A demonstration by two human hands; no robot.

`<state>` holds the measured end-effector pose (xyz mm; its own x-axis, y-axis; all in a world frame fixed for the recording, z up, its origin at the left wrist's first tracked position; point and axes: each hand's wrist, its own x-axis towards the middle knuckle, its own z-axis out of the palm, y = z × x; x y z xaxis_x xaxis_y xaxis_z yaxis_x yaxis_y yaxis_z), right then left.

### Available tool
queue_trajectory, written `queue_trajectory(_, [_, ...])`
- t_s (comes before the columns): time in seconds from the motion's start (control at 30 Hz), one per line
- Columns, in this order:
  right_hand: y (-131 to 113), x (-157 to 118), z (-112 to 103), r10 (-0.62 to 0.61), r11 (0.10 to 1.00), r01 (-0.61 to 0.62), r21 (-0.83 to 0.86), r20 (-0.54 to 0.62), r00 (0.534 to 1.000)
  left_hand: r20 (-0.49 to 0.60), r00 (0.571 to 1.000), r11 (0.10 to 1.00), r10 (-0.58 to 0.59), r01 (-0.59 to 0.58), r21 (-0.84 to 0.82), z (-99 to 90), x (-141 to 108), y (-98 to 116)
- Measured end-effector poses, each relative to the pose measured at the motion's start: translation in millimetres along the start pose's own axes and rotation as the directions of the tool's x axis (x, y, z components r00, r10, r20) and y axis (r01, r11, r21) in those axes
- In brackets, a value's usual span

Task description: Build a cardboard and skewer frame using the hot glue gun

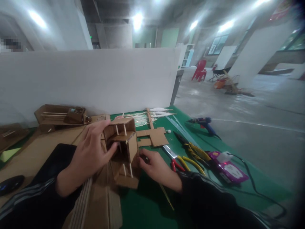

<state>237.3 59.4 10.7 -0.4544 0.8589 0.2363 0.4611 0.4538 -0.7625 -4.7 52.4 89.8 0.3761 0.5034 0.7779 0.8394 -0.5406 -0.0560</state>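
Note:
A small cardboard box model (133, 148) with open compartments and short white sticks stands upright in front of me. My left hand (91, 151) grips its left side, the thumb reaching into the middle compartment and the fingers behind the upper edge. On the opposite side, my right hand (158, 167) has its fingers curled against the box's right wall. Its fingertips are partly hidden. Below the right wrist a thin wooden stick (168, 197) slants over the green tabletop; its upper end is out of sight.
Right of the box lie cut cardboard pieces (159, 136), scissors (171, 152), yellow-handled pliers (194, 149), a glue gun (203, 124) and a purple power strip (230, 170) with a cable. A white panel (95, 79) stands behind. Far left is a computer mouse (11, 185).

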Motion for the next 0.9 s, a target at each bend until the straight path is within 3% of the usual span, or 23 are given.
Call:
queue_trajectory(0.2, [-11, -12, 2, -0.017, 0.991, 0.007, 0.135, 0.07, 0.997, 0.054, 0.987, 0.985, -0.153, 0.157, -0.074, -6.5, -2, 1])
queue_trajectory(0.5, [-14, -18, 0, 0.038, 0.966, -0.065, 0.25, 0.111, 0.993, 0.074, 0.984, 0.983, -0.163, 0.168, -0.078, -3.1, -3, 1])
queue_trajectory(0.9, [-12, -18, 3, 0.063, 0.963, -0.104, 0.251, 0.166, 0.984, 0.066, 0.985, 0.987, -0.157, 0.159, -0.033, -4.0, 0, 3])
